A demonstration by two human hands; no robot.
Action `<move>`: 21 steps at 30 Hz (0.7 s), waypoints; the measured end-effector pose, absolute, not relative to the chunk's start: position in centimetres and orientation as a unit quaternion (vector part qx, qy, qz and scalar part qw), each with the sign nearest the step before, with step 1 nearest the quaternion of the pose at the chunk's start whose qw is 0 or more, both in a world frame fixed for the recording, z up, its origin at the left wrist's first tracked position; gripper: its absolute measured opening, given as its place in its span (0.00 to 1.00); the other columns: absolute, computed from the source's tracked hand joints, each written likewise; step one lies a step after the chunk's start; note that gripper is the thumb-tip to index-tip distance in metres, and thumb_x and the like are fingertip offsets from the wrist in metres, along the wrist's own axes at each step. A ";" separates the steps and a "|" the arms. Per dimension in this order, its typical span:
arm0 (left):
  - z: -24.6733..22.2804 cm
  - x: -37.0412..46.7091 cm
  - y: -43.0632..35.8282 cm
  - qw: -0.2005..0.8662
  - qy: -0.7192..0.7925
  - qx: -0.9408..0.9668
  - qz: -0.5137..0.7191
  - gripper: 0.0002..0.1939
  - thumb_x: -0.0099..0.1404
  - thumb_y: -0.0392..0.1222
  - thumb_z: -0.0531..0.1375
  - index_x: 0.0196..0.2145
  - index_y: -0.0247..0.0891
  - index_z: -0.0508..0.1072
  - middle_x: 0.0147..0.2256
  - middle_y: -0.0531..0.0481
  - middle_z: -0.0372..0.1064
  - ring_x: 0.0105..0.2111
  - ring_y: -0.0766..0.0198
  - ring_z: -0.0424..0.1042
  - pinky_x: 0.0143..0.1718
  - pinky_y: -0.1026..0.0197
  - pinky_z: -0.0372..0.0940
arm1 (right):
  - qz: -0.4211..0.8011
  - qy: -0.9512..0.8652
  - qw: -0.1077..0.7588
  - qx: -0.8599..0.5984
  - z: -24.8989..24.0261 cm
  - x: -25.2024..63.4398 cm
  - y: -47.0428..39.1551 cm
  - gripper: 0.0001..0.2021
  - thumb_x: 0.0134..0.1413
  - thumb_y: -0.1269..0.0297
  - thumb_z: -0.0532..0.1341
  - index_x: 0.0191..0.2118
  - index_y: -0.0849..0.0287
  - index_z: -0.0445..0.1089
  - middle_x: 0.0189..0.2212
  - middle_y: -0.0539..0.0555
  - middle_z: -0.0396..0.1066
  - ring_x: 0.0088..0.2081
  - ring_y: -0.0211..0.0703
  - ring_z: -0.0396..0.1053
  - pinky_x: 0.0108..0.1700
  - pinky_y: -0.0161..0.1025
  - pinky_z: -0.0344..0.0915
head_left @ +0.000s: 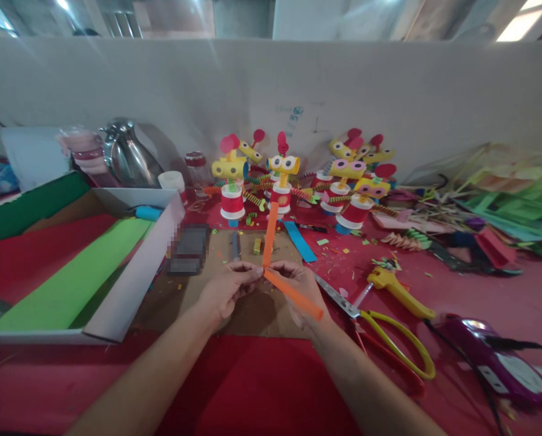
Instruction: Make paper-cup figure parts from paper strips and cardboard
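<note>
Two orange paper strips meet at a corner between my hands. One orange strip (271,236) points away from me, and the other orange strip (298,295) slants across my right hand toward the lower right. My left hand (234,287) pinches the joined end between thumb and fingertips. From the other side, my right hand (295,287) grips the same corner, its fingers partly covered by the slanting strip. Both hands are above a brown cardboard sheet (198,309). A blue paper strip (300,241) and a small folded yellow paper piece (257,246) lie just beyond them.
Scissors (380,327) and a yellow glue gun (400,290) lie on the right, near a purple power strip (502,357). An open white box (134,266) with coloured paper stands left. Several paper-cup figures (280,181) line the back, before a grey partition (184,79).
</note>
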State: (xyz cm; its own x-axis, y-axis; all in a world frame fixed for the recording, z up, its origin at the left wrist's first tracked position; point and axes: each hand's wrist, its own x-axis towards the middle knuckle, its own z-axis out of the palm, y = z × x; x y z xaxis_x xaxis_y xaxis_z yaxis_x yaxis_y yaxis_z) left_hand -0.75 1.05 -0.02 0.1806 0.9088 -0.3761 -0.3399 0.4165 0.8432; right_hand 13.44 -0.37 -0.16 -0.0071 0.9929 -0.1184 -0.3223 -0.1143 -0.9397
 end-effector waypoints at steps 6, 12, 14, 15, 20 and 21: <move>0.7 -0.5 0.5 0.667 0.489 0.332 0.453 0.17 0.33 0.44 0.75 0.20 0.34 0.75 0.20 0.54 0.66 0.22 0.71 0.62 0.26 0.67 0.56 | 0.550 -0.439 0.546 -0.454 -0.7 13.5 -0.5 0.10 0.36 0.56 0.71 0.26 0.56 0.79 0.24 0.52 0.77 0.27 0.40 0.70 0.32 0.37 0.66; 0.8 -0.3 0.4 0.659 0.498 0.320 0.464 0.18 0.31 0.44 0.75 0.19 0.35 0.75 0.20 0.53 0.67 0.23 0.70 0.63 0.27 0.66 0.56 | 0.551 -0.454 0.551 -0.432 -1.4 13.5 -0.6 0.10 0.37 0.61 0.71 0.31 0.55 0.80 0.30 0.52 0.79 0.32 0.45 0.74 0.38 0.41 0.70; 0.7 -0.1 0.5 0.649 0.497 0.321 0.477 0.18 0.32 0.45 0.75 0.19 0.35 0.75 0.19 0.54 0.66 0.23 0.71 0.62 0.27 0.66 0.56 | 0.552 -0.465 0.542 -0.430 -1.2 13.3 -0.7 0.10 0.40 0.61 0.70 0.33 0.55 0.80 0.32 0.52 0.79 0.35 0.46 0.74 0.41 0.42 0.70; 0.6 0.0 0.4 0.643 0.495 0.324 0.486 0.17 0.33 0.46 0.75 0.18 0.35 0.74 0.19 0.55 0.66 0.22 0.72 0.61 0.27 0.66 0.55 | 0.553 -0.473 0.535 -0.430 -1.1 13.3 -0.8 0.09 0.42 0.61 0.69 0.34 0.54 0.80 0.33 0.52 0.79 0.36 0.46 0.74 0.42 0.42 0.70; 0.2 0.2 0.4 0.638 0.479 0.334 0.502 0.18 0.35 0.47 0.75 0.21 0.35 0.75 0.21 0.53 0.70 0.25 0.69 0.66 0.31 0.65 0.59 | 0.562 -0.422 0.557 -0.443 -0.7 13.0 -0.9 0.08 0.42 0.61 0.68 0.32 0.54 0.79 0.32 0.51 0.78 0.36 0.44 0.74 0.43 0.42 0.69; 0.1 0.1 0.4 0.652 0.472 0.331 0.493 0.18 0.37 0.48 0.74 0.21 0.35 0.75 0.22 0.52 0.71 0.26 0.68 0.67 0.31 0.65 0.60 | 0.571 -0.399 0.562 -0.446 -0.6 13.0 -0.9 0.08 0.42 0.60 0.68 0.31 0.55 0.79 0.31 0.52 0.78 0.34 0.43 0.73 0.41 0.42 0.69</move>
State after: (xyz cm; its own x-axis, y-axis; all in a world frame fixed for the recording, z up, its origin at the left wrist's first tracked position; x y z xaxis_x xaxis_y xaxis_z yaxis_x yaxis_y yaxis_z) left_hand 0.12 0.42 0.14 0.0684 0.9550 -0.2886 -0.3296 0.2947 0.8969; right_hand 13.02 -0.88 -0.64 0.0295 0.9977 -0.0609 -0.2857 -0.0500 -0.9570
